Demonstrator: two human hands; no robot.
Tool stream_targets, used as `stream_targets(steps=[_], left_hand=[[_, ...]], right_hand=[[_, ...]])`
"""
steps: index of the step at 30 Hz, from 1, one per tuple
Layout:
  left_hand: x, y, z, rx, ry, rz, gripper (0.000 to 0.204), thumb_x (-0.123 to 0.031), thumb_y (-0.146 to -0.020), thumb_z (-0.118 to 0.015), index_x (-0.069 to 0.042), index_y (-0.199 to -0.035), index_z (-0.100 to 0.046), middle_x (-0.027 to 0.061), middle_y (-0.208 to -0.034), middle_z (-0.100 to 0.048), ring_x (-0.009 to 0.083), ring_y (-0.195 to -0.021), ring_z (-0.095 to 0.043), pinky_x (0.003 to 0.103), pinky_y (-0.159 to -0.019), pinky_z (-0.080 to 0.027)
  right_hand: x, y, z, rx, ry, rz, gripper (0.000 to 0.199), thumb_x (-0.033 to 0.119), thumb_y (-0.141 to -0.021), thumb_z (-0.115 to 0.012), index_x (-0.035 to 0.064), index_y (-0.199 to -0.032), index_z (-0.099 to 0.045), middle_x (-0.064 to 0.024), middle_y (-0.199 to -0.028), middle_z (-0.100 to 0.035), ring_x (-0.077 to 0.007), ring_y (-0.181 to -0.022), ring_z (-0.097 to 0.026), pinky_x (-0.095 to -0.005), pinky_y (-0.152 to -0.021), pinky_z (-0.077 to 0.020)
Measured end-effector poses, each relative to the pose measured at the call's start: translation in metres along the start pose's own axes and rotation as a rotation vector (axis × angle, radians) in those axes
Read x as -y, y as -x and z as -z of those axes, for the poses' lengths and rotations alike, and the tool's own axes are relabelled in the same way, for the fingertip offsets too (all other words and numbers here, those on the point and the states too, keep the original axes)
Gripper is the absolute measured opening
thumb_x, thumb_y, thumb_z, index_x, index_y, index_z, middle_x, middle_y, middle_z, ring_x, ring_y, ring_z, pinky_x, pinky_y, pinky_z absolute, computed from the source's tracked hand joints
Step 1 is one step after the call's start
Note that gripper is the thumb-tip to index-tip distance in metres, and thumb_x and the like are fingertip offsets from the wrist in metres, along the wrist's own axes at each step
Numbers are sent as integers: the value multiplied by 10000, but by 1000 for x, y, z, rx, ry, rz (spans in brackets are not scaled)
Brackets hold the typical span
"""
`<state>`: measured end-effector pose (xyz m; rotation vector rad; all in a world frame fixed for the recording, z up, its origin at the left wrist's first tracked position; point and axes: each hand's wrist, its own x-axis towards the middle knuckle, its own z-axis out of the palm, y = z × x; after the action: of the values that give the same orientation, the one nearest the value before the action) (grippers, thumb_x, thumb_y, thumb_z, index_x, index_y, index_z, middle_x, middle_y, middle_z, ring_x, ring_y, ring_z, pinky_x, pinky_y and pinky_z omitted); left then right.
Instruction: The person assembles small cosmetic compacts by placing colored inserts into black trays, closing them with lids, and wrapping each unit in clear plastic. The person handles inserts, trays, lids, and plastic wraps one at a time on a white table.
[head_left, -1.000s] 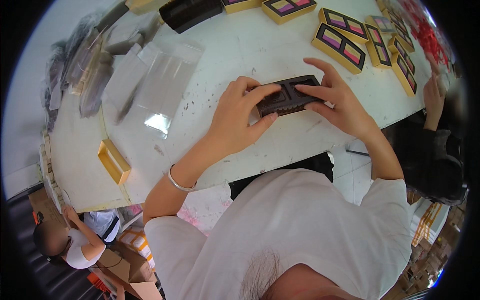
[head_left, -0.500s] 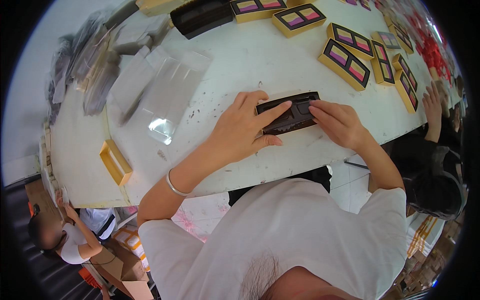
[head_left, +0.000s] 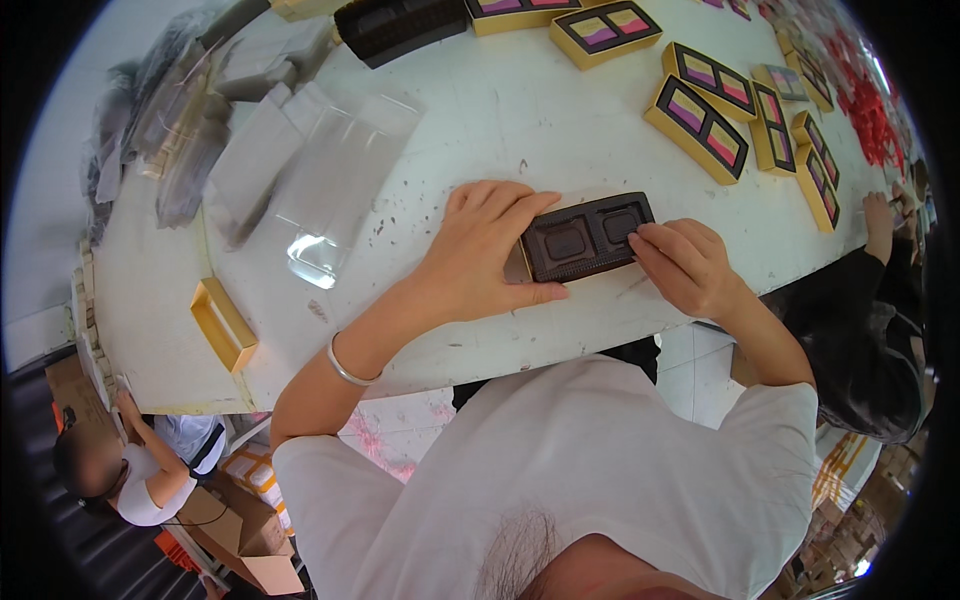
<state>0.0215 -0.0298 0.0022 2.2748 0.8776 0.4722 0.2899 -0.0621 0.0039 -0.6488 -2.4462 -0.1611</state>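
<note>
A dark brown tray with two square wells point(head_left: 585, 237) lies on the white table point(head_left: 520, 110), seated in a gold box whose edge shows at its left end. My left hand point(head_left: 480, 255) grips the tray's left end, thumb along the near edge and fingers over the far edge. My right hand point(head_left: 685, 262) presses on the tray's right end with its fingertips by the right well. A silver bangle circles my left wrist.
An empty gold box point(head_left: 224, 324) lies near the table's front left edge. Clear plastic sleeves point(head_left: 320, 190) lie to the left. Gold boxes with coloured inserts point(head_left: 700, 115) line the far right. Another person's dark-sleeved arm point(head_left: 880, 250) reaches in at right; someone crouches at bottom left point(head_left: 120, 470).
Both hands have slid the tray and box slightly right. My right hand has drawn back from on top of the tray to its right end, uncovering both wells.
</note>
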Motion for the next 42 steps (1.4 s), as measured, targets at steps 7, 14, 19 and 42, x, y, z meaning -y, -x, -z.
stream_targets(steps=[7,14,19,42], left_hand=[[-4,4,-8,-75,10,-93,499,-209,-831,-590,-119,-1311,-488,126,-1295,-428,313,-1191,-380,412,-1018,-246],[-13,4,-13,-114,-100,-11,517,-153,-818,-614,-137,-1316,-478,144,-1328,-399,336,-1206,-379,431,-1011,-282],[-16,31,22,-375,82,-1,570,-185,-777,-690,-97,-1296,-470,137,-1327,-423,331,-1233,-382,423,-1030,-296],[-15,61,61,-293,4,240,758,-74,-688,-727,-51,-1361,-379,147,-1278,-463,298,-1170,-447,362,-999,-359]], right_hand=[[-6,-12,19,270,-326,-215,324,124,-642,-721,-44,-903,-628,-162,-1040,-541,-263,-809,-561,-356,-692,-461],[11,-32,14,264,-45,-178,437,277,-671,-719,-13,-979,-610,-185,-1222,-494,-338,-1080,-499,-438,-898,-423],[7,-36,-12,403,-66,-171,525,408,-763,-618,53,-1143,-546,-224,-1301,-431,-394,-1177,-427,-493,-985,-340],[-135,-198,-119,36,72,-96,182,103,-826,-586,31,-993,-599,-105,-1069,-583,-299,-1020,-549,-425,-858,-439]])
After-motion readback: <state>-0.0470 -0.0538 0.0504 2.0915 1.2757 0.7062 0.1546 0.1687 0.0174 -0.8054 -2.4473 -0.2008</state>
